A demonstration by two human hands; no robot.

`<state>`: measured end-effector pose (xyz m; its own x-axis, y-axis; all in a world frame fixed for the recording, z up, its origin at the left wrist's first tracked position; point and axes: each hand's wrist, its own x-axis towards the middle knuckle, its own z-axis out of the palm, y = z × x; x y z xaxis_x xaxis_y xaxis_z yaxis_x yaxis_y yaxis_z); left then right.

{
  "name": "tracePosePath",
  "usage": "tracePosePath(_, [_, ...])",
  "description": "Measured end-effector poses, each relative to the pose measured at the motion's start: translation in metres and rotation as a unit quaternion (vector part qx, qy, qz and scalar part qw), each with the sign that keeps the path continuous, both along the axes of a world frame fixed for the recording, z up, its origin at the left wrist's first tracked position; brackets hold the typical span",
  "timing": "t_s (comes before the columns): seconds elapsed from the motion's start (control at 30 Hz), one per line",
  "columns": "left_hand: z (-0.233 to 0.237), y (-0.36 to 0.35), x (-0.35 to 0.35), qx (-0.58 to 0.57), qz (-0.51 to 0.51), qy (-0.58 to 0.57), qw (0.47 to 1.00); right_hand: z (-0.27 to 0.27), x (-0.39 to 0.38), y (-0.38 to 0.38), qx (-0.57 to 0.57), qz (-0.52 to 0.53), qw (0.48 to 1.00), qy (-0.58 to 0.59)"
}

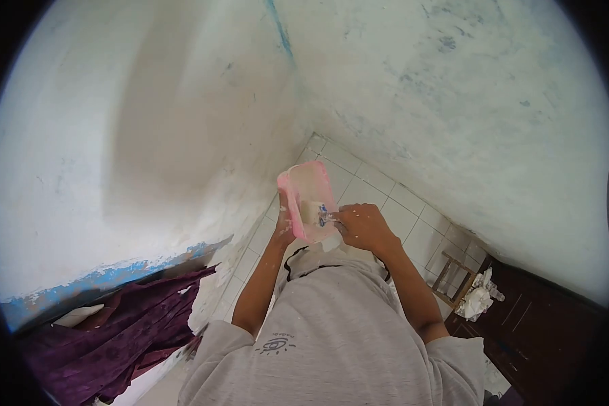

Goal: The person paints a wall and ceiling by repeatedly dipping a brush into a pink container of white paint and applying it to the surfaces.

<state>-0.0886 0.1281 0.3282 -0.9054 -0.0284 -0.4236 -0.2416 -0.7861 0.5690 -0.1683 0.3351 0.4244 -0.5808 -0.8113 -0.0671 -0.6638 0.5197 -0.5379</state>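
Note:
My left hand [286, 220] is wrapped round the side of a pink plastic tub [308, 172] and holds it tilted in front of my waist. White smears coat the inside of the tub. In my right hand [367, 227] is what looks like a wide paintbrush [313, 212], with a pale head and blue marks near the handle. Its head is inside the tub, and my fist covers most of the handle. White specks dot both hands.
Two patchy whitish walls [183, 122] meet in a corner ahead, above a white tiled floor [358, 183]. Purple cloth [115, 331] lies at lower left. A wooden frame [451, 279], a crumpled white bundle [477, 298] and dark brown furniture [534, 325] are at right.

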Motion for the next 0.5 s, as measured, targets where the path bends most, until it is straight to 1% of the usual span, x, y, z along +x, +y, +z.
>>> tracePosePath(0.07, [-0.005, 0.007, 0.006, 0.002, -0.004, -0.009, 1.000, 0.000, 0.002, 0.005, 0.006, 0.006, 1.000, -0.025])
tracePosePath(0.13, [-0.012, 0.012, 0.015, 0.009, -0.012, -0.021, 1.000, -0.011, 0.008, 0.004, 0.046, -0.004, 0.999, -0.028])
tracePosePath(0.27, [-0.015, 0.006, 0.000, 0.003, -0.043, -0.007, 0.999, -0.012, 0.005, 0.003, 0.060, -0.011, 0.998, -0.021])
tracePosePath(0.3, [-0.015, 0.000, -0.001, -0.009, -0.056, -0.009, 0.998, -0.010, 0.003, 0.004, 0.016, -0.039, 0.999, -0.016])
tracePosePath(0.33, [-0.028, -0.011, -0.003, -0.011, -0.070, -0.003, 0.997, -0.008, 0.004, -0.001, -0.029, -0.068, 0.997, -0.011])
tracePosePath(0.4, [-0.059, -0.028, -0.012, -0.015, -0.067, -0.009, 0.998, -0.021, 0.010, -0.023, -0.007, -0.088, 0.996, 0.011])
tracePosePath(0.47, [-0.053, -0.052, -0.022, 0.004, -0.100, -0.005, 0.995, -0.039, 0.019, -0.043, 0.019, -0.098, 0.995, 0.029])
tracePosePath(0.5, [-0.049, -0.064, -0.026, 0.019, -0.121, -0.006, 0.992, -0.047, 0.025, -0.054, -0.054, -0.118, 0.990, 0.060])
